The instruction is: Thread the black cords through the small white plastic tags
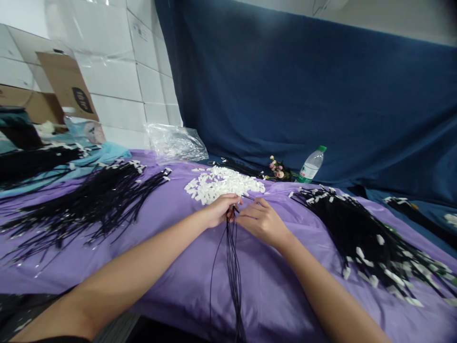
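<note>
My left hand (219,210) is closed around the upper end of a bundle of thin black wires (233,271), which hang down over the table's front edge. Close by on the right, my right hand (262,220) has its fingers bent in a pinch at the same wire ends. A short dark wire end sticks out between the two hands. Something small and pale shows at my left fingertips, too small to tell. Just beyond the hands lies a heap of small white plastic connector housings (223,183).
Black wires with white ends lie in piles on the left (96,200) and right (360,233) of the purple cloth (185,276). A green-capped bottle (311,166), flowers (278,170) and a clear plastic bag (176,143) stand behind. A blue curtain (303,90) and white boxes (107,81) close off the back.
</note>
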{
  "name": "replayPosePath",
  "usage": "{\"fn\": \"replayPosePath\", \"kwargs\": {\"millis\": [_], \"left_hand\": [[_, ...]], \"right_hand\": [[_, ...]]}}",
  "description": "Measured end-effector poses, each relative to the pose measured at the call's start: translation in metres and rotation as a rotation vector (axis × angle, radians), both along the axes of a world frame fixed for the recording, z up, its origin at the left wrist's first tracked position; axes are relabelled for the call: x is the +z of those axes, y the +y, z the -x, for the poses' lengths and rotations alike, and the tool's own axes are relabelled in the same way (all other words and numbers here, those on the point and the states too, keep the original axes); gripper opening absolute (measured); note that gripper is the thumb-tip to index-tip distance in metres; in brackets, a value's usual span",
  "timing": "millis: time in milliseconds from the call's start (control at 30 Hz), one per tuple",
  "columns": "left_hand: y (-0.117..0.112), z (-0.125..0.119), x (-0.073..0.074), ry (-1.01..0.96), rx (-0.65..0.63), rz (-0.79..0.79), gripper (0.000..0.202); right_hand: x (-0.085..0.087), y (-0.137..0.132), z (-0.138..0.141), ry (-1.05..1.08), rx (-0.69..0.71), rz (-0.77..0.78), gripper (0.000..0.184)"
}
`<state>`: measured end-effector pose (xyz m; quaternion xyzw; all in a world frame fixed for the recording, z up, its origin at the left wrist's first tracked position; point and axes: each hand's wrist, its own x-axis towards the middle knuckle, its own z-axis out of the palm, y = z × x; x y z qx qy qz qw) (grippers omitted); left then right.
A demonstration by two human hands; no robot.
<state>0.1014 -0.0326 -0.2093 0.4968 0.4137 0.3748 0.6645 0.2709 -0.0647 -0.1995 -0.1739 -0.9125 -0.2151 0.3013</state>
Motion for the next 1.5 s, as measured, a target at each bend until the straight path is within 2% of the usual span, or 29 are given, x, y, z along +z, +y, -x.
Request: {"fn": "replayPosePath", "kwargs": {"millis": [167,367,667,1033,1167,1267,1400,1433,1500], "left_hand": [[0.0,0.001,0.001,0.002,0.02,0.003,0.011],[0.0,0.003,0.0,-0.008,0.034,0.039,0.01],[0.002,0.006,-0.002,-0.049,0.048,0.082,0.011],[0.0,0.008,-0.002,-0.102,0.053,0.119,0.011],[0.001,0.007,-0.003,-0.111,0.053,0.115,0.01],[0.0,0.007,-0.002,-0.108,0.059,0.107,0.011],[-0.002,0.006,0.002,-0.105,0.057,0.095,0.012],[-0.003,0.006,0.002,-0.105,0.054,0.091,0.012],[-0.003,0.006,0.004,-0.099,0.051,0.085,0.012]], "right_hand": [[-0.001,0.0,-0.003,-0.016,-0.054,0.037,0.017],[-0.004,0.0,0.0,0.004,-0.015,0.062,0.011],[-0.01,-0.003,0.011,0.019,0.028,0.031,0.011],[-0.008,-0.009,0.018,0.017,0.024,-0.015,0.008],[-0.002,-0.01,0.012,0.023,0.016,0.0,0.007],[0.006,-0.01,0.003,0.138,0.003,0.148,0.006],[0.01,-0.003,-0.007,0.673,0.045,0.644,0.002],[0.009,-0.001,-0.008,0.813,0.049,0.723,0.003],[0.007,0.005,-0.009,1.027,0.047,0.783,0.009]]}}
